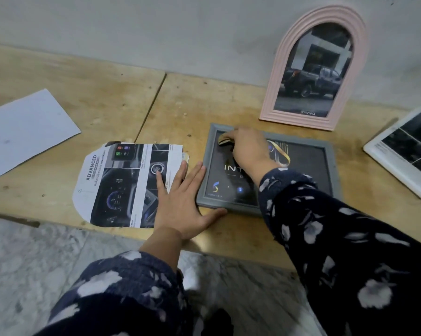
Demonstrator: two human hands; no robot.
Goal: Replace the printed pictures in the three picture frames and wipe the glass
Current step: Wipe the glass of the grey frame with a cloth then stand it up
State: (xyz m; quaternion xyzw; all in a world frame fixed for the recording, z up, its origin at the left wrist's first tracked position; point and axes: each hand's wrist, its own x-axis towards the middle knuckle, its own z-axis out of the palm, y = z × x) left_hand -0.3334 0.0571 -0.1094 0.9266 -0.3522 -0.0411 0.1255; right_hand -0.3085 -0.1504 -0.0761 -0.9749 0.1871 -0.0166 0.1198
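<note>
The grey frame (267,170) lies flat at centre right on the wooden table (107,98), a dark print already under its glass. The right hand (249,147) pinches a small yellowish cloth (223,139) against the glass's upper left corner, so wiping seems the step in hand. The left hand (182,202), fingers straight and spread, braces the frame's left edge, resting partly on a cut-out print (129,183). Next, probably, come strokes across the remaining glass (the sleeve covers some). Behind stands a pink arched frame (313,69); a white frame (408,151) lies far right, blank paper (25,129) at left.

Grey wall (156,32) behind; stained plywood table (122,98); seemingly marble floor (35,258).
</note>
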